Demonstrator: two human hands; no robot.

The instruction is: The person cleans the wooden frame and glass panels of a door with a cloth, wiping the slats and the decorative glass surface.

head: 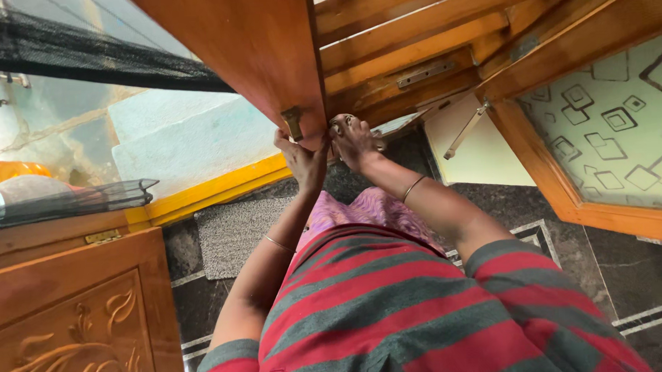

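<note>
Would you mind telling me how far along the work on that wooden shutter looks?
Done: the wooden shutter stands swung open. In hand: the left hand and right hand both grip its lower corner, beside the small brass latch. Left: what the fingers are doing there is hidden, so the remainder can't be judged.

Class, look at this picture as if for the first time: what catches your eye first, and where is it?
Both hands meet at the lower corner of a wooden window shutter at top centre: the left hand beside a small brass latch, the right hand next to it. A red-and-grey striped shirt fills the bottom, and patterned frosted glass sits at right.
</note>
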